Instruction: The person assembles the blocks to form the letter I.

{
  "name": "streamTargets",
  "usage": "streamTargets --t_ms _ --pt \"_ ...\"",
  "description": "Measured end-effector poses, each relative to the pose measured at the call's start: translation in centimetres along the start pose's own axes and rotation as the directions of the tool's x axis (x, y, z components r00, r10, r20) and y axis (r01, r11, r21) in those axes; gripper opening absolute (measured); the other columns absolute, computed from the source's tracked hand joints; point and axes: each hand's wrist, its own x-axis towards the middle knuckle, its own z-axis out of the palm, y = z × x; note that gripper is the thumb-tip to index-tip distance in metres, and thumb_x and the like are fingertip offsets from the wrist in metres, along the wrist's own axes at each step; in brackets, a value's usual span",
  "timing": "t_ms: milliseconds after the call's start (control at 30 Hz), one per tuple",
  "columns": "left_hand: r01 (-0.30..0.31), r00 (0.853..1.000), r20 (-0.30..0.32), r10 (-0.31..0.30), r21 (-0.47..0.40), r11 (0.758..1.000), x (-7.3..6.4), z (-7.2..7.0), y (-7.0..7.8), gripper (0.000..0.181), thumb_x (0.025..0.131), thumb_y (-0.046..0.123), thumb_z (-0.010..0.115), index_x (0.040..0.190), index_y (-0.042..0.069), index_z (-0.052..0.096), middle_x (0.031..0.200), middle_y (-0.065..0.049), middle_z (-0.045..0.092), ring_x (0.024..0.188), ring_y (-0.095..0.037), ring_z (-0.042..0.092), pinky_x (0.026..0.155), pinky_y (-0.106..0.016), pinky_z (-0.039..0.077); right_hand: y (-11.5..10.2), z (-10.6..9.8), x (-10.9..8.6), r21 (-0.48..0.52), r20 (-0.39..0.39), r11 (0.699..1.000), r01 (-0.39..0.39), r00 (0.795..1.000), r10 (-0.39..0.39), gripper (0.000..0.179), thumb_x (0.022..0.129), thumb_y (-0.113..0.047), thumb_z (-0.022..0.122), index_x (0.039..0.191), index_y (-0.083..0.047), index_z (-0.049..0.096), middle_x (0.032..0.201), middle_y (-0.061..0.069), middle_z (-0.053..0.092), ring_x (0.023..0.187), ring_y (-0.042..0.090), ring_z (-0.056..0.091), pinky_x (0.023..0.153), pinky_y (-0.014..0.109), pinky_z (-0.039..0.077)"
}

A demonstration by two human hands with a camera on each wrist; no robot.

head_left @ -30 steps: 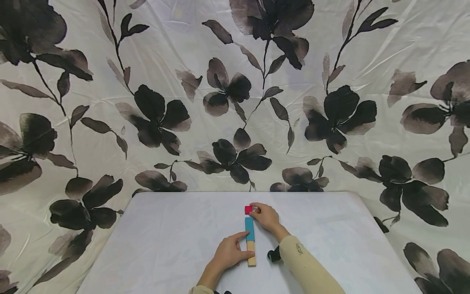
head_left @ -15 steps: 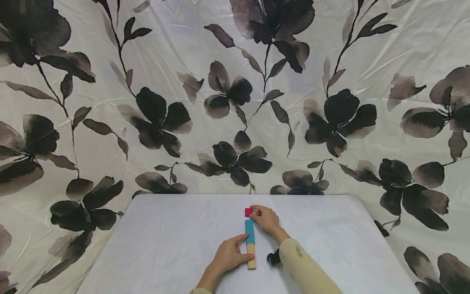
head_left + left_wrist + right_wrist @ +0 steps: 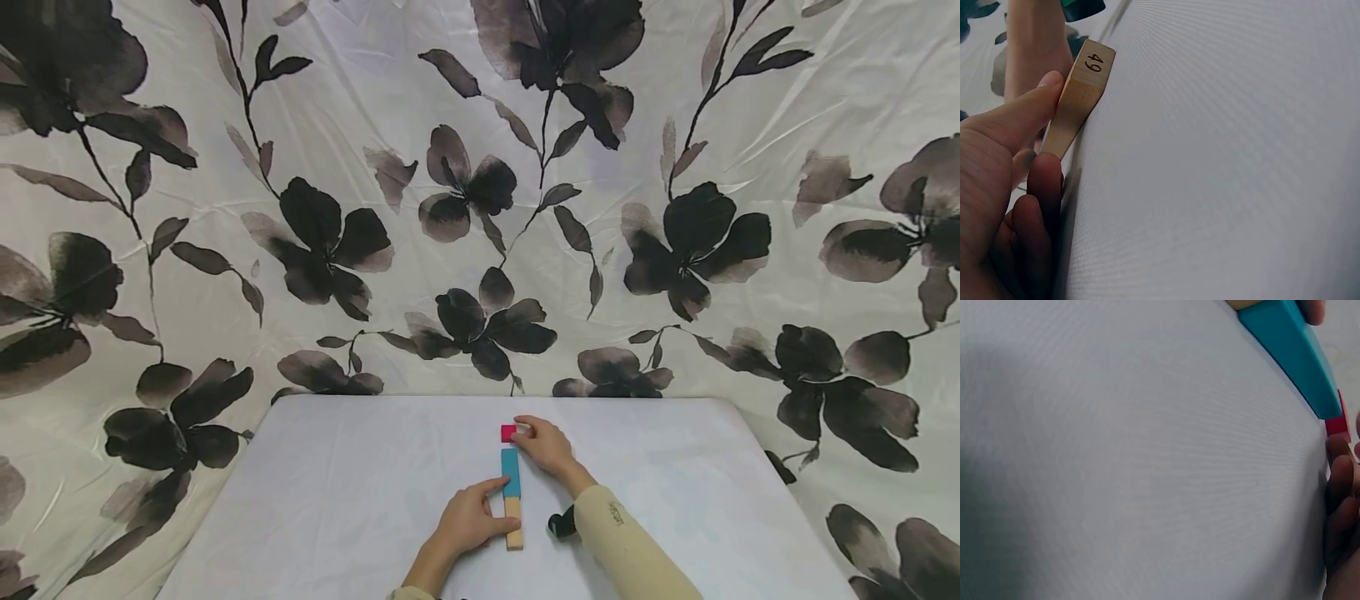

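A blue block (image 3: 510, 471) and a natural wood block (image 3: 513, 537) lie end to end in a line on the white tabletop. My left hand (image 3: 467, 521) rests on them from the left. Its thumb lies straight on the wood block, and its index fingertip touches the blue one. In the left wrist view, the wood block's end (image 3: 1092, 62) bears the number 49. Beyond the blue block is a small red block (image 3: 508, 433), pinched by my right hand (image 3: 544, 446) between thumb and index finger. A narrow white gap separates red from blue.
A black round object (image 3: 561, 525) shows beside the right sleeve (image 3: 626, 542). The white table (image 3: 337, 467) ends at a far edge, behind which hangs a floral cloth (image 3: 480, 208).
The view has shifted slightly, so table and blocks appear a little lower than one second ago. Both hands keep nearly the same places on the blocks.
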Motion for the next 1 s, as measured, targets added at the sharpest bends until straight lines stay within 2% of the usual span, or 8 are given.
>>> streamTargets --t_ms 100,300,400,467,633,1000 --pt "0.011 1.000 0.013 -0.011 -0.004 1.000 -0.1 0.2 -0.1 0.075 0.068 0.053 0.084 0.134 0.024 0.060 0.052 0.003 0.052 0.037 -0.014 0.047 0.041 -0.027 0.030 0.5 -0.1 0.0 0.111 0.022 0.993 -0.039 0.999 0.037 0.037 0.098 -0.033 0.058 0.127 -0.011 0.062 0.074 -0.004 0.060 0.054 0.012 0.050 0.054 0.029 0.042" --pt "0.000 1.000 0.002 0.000 0.000 1.000 -0.1 0.3 0.0 0.075 0.068 0.053 0.083 0.133 0.023 0.061 0.052 0.004 0.052 0.036 -0.013 0.046 0.041 -0.027 0.030 0.6 -0.6 -0.1 0.317 0.036 0.943 -0.097 0.995 0.090 0.033 0.103 -0.028 0.048 0.121 -0.005 0.064 0.076 0.003 0.062 0.051 0.014 0.054 0.048 0.028 0.043" --pt "-0.002 1.000 0.004 0.001 0.006 1.000 -0.1 0.2 0.1 0.075 0.068 0.053 0.083 0.133 0.023 0.061 0.052 0.004 0.052 0.036 -0.013 0.046 0.041 -0.026 0.030 0.5 -1.1 0.0 0.375 0.045 0.921 -0.108 0.994 0.098 0.033 0.104 -0.026 0.045 0.116 -0.002 0.065 0.077 0.005 0.061 0.051 0.015 0.055 0.046 0.028 0.042" --pt "0.003 1.000 0.008 -0.003 0.014 1.000 0.0 0.0 0.1 0.075 0.068 0.053 0.083 0.133 0.023 0.061 0.052 0.003 0.052 0.037 -0.014 0.047 0.041 -0.026 0.030 0.5 -1.4 0.1 0.391 0.052 0.912 -0.121 0.993 0.109 0.033 0.104 -0.026 0.045 0.114 -0.002 0.066 0.077 0.006 0.061 0.051 0.015 0.055 0.045 0.027 0.041" --pt "0.003 1.000 0.004 -0.004 0.035 0.999 0.2 -0.1 0.2 0.075 0.069 0.054 0.082 0.134 0.024 0.060 0.054 0.002 0.052 0.039 -0.017 0.050 0.043 -0.026 0.031 0.6 -2.0 0.1 0.379 0.054 0.915 -0.136 0.991 0.125 0.030 0.102 -0.027 0.052 0.112 -0.004 0.067 0.080 0.007 0.062 0.052 0.015 0.054 0.047 0.027 0.043" --pt "-0.018 1.000 0.004 0.017 0.040 0.999 0.3 0.1 0.1 0.076 0.069 0.055 0.082 0.133 0.022 0.061 0.052 0.003 0.051 0.039 -0.015 0.049 0.042 -0.026 0.031 1.4 -2.7 -1.1 0.368 0.041 0.914 -0.168 0.985 0.165 0.026 0.101 -0.022 0.055 0.112 -0.002 0.067 0.077 0.005 0.062 0.053 0.014 0.052 0.049 0.027 0.043"
